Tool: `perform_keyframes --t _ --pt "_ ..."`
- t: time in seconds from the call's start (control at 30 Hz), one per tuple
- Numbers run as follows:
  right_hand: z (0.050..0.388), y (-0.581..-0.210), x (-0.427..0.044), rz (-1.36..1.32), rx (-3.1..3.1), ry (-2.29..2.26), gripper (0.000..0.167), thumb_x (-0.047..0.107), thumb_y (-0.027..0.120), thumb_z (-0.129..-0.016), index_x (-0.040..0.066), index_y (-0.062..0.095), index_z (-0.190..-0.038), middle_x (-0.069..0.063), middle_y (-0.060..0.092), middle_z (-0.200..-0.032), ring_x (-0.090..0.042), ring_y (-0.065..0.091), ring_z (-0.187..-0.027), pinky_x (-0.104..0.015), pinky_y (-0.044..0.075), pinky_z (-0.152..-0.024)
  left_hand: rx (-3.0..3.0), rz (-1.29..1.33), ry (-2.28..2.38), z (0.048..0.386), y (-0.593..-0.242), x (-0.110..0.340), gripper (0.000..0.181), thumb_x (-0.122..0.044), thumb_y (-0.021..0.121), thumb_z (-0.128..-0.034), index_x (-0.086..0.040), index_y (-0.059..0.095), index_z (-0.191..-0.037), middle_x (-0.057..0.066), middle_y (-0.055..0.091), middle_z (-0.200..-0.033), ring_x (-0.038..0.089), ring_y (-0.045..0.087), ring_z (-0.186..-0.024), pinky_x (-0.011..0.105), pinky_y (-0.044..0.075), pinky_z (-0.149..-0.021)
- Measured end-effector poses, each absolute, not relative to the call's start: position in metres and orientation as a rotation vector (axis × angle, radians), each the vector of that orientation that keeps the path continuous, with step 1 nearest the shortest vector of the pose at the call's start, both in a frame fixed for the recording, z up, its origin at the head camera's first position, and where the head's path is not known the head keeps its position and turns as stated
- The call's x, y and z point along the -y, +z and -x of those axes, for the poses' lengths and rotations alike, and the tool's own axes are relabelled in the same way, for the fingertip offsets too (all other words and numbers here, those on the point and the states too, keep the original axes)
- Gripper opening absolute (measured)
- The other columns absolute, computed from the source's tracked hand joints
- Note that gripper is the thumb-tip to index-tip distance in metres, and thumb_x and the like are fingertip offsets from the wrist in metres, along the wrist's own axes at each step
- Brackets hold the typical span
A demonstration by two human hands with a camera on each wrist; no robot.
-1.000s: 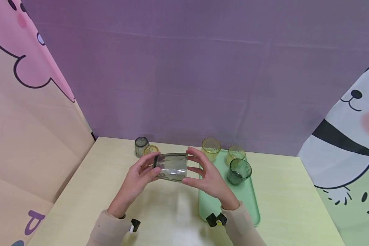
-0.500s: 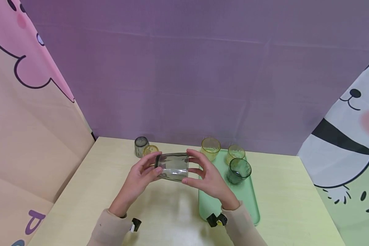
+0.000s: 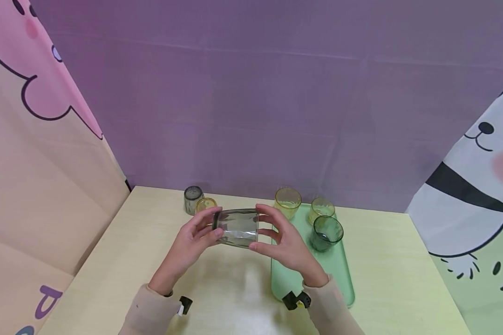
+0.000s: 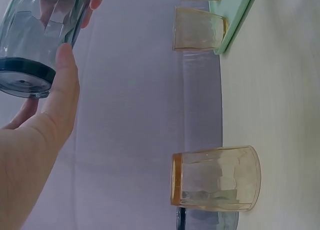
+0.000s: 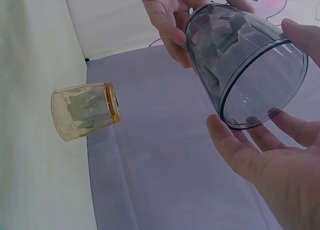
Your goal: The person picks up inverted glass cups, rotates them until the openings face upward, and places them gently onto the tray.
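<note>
A smoky grey drinking glass (image 3: 239, 227) is held on its side above the table, its thick base to the left and its open rim to the right. My left hand (image 3: 194, 239) grips the base end between thumb and fingers. At the rim, my right hand (image 3: 282, 244) holds the glass with thumb and fingertips spread around the edge, as the right wrist view shows. Behind my left hand, an upside-down amber glass (image 3: 205, 204) and a dark grey glass (image 3: 193, 200) stand close together on the table.
A green tray (image 3: 287, 281) lies at the right of the table (image 3: 394, 274). Toward its back stand a yellow glass (image 3: 288, 203), a second yellow glass (image 3: 321, 210) and a dark green glass (image 3: 326, 234), all upright. A purple cloth (image 3: 251, 102) hangs behind the table.
Both hands and the grey glass between them have drifted very slightly to the right. The grips look the same, and the other glasses stay put.
</note>
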State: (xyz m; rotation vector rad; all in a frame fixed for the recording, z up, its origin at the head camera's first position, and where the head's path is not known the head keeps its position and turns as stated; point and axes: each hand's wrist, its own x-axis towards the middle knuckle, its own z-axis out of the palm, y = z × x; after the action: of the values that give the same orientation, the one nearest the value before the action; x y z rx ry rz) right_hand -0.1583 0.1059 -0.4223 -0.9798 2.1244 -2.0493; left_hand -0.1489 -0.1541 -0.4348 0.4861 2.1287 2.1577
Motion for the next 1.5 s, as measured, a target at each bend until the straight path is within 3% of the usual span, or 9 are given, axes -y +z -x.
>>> perform_keyframes --t 0.2,0.43,0.6,0.77,0.93,1.5 --pt "0.157 -0.422 -0.108 0.972 -2.155 -2.044 0.078 -0.002 0.081 -0.082 0.009 0.042 -0.149 -0.014 0.043 -0.147 -0.037 0.047 -0.128 -0.047 0.049 -0.1 -2.188 -0.492 2.111 0.15 -0.436 0.156 0.055 -0.012 0.07 -0.096 -0.008 0.047 -0.146 0.02 0.053 -0.138 0.037 0.054 -0.126 0.034 0.056 -0.09" --pt "0.157 -0.419 -0.116 0.954 -2.194 -2.041 0.078 -0.007 0.078 -0.082 0.008 0.041 -0.149 -0.013 0.041 -0.148 -0.038 0.047 -0.127 -0.055 0.047 -0.099 -2.192 -0.527 2.12 0.15 -0.434 0.162 0.055 -0.011 0.072 -0.0943 -0.006 0.049 -0.144 0.012 0.054 -0.14 0.026 0.056 -0.124 0.038 0.055 -0.091" --pt "0.156 -0.418 -0.122 0.944 -2.221 -2.018 0.08 -0.006 0.079 -0.082 0.009 0.04 -0.15 -0.01 0.042 -0.148 -0.035 0.047 -0.127 -0.052 0.048 -0.1 -2.334 -0.53 2.024 0.151 -0.434 0.168 0.05 -0.016 0.072 -0.0944 -0.008 0.054 -0.14 0.007 0.058 -0.136 0.023 0.058 -0.122 0.034 0.054 -0.093" --pt "0.157 -0.416 -0.127 0.967 -2.261 -1.997 0.081 -0.006 0.08 -0.082 0.009 0.04 -0.151 -0.01 0.042 -0.148 -0.034 0.047 -0.126 -0.048 0.049 -0.099 -2.426 -0.518 1.949 0.152 -0.434 0.173 0.048 -0.019 0.073 -0.094 -0.01 0.056 -0.138 0.008 0.058 -0.136 0.026 0.058 -0.123 0.032 0.054 -0.092" --pt "0.156 -0.414 -0.131 0.969 -2.304 -1.978 0.079 -0.006 0.079 -0.082 0.008 0.041 -0.15 -0.011 0.043 -0.147 -0.034 0.049 -0.126 -0.052 0.049 -0.098 -2.427 -0.519 1.943 0.152 -0.433 0.174 0.049 -0.019 0.074 -0.0935 -0.009 0.056 -0.138 0.011 0.057 -0.137 0.032 0.055 -0.124 0.031 0.054 -0.092" --pt "0.156 -0.402 -0.146 0.985 -2.635 -1.652 0.077 0.016 0.087 -0.081 0.018 0.048 -0.147 0.0 0.051 -0.14 -0.033 0.052 -0.12 -0.042 0.055 -0.091 -2.556 -0.503 1.801 0.152 -0.432 0.176 0.048 -0.026 0.077 -0.0915 -0.016 0.058 -0.135 0.003 0.059 -0.133 0.023 0.056 -0.123 0.034 0.054 -0.092"
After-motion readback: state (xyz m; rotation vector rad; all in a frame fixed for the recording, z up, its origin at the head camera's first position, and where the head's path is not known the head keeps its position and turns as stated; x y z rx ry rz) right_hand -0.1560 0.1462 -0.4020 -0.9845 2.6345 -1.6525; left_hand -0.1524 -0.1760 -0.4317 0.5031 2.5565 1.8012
